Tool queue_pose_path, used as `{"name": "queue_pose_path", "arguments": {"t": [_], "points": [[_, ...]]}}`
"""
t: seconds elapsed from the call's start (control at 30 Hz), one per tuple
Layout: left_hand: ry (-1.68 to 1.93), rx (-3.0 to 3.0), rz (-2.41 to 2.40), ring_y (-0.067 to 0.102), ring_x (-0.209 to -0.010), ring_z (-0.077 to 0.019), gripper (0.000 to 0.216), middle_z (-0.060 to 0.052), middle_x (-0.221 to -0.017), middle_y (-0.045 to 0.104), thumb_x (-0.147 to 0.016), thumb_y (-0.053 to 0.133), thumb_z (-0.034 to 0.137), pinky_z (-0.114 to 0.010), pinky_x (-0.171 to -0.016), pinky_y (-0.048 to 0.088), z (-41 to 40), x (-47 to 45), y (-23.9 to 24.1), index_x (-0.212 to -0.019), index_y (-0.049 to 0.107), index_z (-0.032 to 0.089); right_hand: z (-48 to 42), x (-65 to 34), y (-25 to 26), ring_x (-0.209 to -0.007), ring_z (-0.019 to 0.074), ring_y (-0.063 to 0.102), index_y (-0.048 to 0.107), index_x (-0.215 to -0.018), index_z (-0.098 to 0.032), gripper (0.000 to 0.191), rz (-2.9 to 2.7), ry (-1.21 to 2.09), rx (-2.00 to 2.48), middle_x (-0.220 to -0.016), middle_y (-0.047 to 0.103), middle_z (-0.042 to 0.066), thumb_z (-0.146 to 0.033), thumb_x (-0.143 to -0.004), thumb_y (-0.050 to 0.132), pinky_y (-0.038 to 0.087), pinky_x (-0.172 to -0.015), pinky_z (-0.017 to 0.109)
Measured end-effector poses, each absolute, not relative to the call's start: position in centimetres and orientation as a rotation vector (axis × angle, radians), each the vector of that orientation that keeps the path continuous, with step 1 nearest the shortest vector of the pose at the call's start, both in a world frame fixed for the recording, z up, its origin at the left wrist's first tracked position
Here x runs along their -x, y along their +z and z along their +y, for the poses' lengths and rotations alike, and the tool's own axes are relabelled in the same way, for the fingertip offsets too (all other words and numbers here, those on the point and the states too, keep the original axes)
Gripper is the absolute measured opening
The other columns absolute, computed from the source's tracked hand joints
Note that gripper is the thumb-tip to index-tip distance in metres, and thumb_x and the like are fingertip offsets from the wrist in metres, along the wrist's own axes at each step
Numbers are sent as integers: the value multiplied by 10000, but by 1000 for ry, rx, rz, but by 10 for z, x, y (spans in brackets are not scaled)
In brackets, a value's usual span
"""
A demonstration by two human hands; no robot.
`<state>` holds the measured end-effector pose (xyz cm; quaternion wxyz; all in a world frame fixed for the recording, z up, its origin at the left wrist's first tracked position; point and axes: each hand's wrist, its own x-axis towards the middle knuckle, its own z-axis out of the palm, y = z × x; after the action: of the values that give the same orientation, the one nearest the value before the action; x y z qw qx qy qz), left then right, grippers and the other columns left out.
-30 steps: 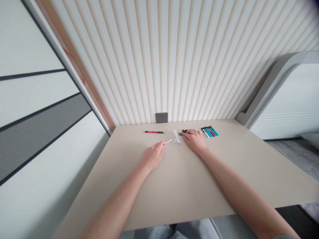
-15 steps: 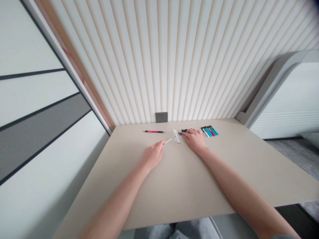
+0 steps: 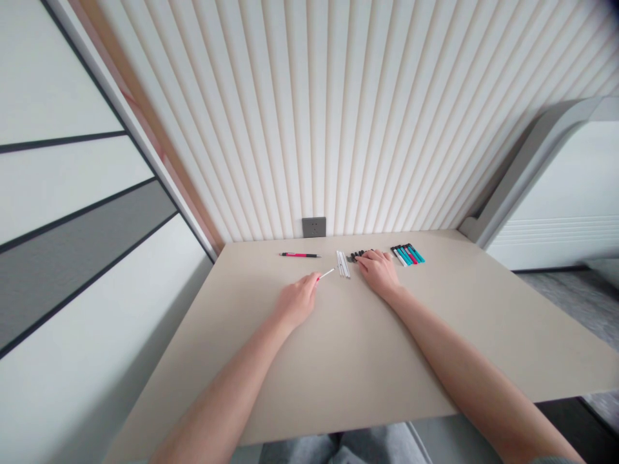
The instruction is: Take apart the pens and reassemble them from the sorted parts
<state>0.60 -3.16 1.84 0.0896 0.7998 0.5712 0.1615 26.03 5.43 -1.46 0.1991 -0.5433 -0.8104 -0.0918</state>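
Note:
My left hand is closed in a pinch round a thin white pen refill with a red end at the fingers. The refill's free end points up and right toward several white refills lying side by side on the table. My right hand rests on the table, its fingertips bent down over a cluster of small black pieces. What those fingertips hold is too small to make out, and the hand covers part of the cluster.
A red and black pen lies at the back left of the beige table. Right of my right hand is a row of teal, white and red pen barrels with black ends. A dark socket sits in the ribbed wall behind.
The right fingertips have shifted slightly among the small black pieces, so more of them show. My left hand keeps the refill in almost the same place.

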Motion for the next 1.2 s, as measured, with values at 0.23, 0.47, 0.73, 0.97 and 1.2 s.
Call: {"name": "queue_pose_path", "arguments": {"t": [0.23, 0.47, 0.73, 0.97, 1.2], "points": [[495, -2392, 1696, 661, -941, -205, 293, -15, -1155, 659, -979, 321, 217, -279, -726, 455, -31, -5, 16, -1228, 456, 291, 52, -260, -14, -919, 198, 501, 719, -1025, -236, 275, -2206, -277, 1498, -974, 667, 67, -237, -963, 451, 240, -771, 327], [492, -2381, 1690, 655, -973, -204, 299, -20, -1163, 657, -979, 326, 220, -279, -766, 460, -32, -6, 18, -1240, 459, 284, 51, -259, -17, -886, 195, 512, 729, -982, -217, 264, -2157, -324, 1524, -946, 675, 66, -235, -956, 467, 236, -769, 333], [474, -2379, 1682, 659, -972, -207, 301, -29, -1163, 657, -986, 308, 224, -285, -759, 467, -32, -6, 20, -1241, 456, 284, 48, -257, -18, -897, 188, 520, 723, -1009, -230, 251, -2174, -318, 1487, -947, 671, 57, -231, -946, 481, 241, -770, 334], [478, -2375, 1697, 657, -983, -208, 304, -25, -1166, 657, -982, 309, 219, -285, -773, 467, -32, -6, 19, -1242, 456, 281, 46, -257, -15, -900, 198, 514, 726, -990, -224, 240, -2153, -349, 1544, -959, 675, 66, -219, -934, 493, 232, -781, 340], [471, -2368, 1707, 658, -991, -212, 301, -29, -1171, 656, -985, 314, 220, -288, -777, 469, -33, -6, 20, -1240, 460, 286, 45, -254, -16, -929, 206, 505, 718, -1032, -225, 271, -2183, -357, 1529, -981, 671, 82, -223, -944, 462, 228, -792, 343]]}}
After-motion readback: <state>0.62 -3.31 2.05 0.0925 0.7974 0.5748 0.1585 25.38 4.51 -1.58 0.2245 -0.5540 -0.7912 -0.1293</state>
